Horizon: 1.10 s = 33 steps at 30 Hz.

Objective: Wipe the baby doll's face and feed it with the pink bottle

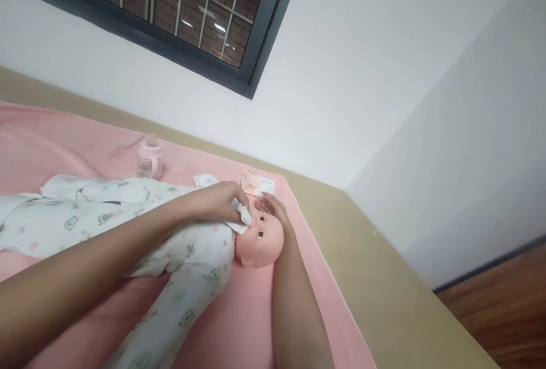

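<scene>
A baby doll (260, 241) in a white printed sleepsuit (128, 215) lies on a pink blanket (298, 312), head to the right. My left hand (222, 198) reaches across its chest and pinches a small white cloth (241, 218) against the doll's mouth and chin. Fingers curved, my right hand (273, 207) rests on the far side of the doll's head, cupping it.
A pink baby bottle (150, 157) stands upright on the blanket behind the doll. A small folded bundle of white and peach cloth (258, 182) lies just beyond the head. The tan mattress edge (384, 278) runs along the right, with white walls, a dark window and wooden floor beyond.
</scene>
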Tool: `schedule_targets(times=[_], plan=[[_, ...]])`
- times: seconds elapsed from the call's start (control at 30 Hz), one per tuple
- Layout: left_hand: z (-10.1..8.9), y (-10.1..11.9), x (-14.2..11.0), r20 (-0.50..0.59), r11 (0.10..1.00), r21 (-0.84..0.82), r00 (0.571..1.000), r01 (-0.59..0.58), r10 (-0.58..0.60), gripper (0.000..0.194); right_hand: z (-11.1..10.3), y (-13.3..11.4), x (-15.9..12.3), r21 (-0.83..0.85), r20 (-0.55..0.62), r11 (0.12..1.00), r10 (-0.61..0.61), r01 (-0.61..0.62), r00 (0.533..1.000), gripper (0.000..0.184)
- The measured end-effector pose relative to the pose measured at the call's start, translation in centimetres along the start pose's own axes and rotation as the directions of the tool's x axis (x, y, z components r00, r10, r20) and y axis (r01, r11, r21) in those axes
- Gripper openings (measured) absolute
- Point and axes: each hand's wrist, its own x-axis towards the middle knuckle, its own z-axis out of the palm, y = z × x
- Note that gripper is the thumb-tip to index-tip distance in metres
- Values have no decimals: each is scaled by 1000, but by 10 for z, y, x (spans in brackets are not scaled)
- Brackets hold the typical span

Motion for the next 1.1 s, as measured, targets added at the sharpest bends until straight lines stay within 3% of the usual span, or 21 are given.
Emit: schedule_targets(times=[0.5,1.1], plan=[[-3,-1,1,-76,995,96,997,-1,9,24,3,-2,-2,6,3,1000,3,-3,1000,25],[7,3,6,-233,999,32,971,-37,44,26,4,-3,-3,14,8,1000,4,-4,1000,26]])
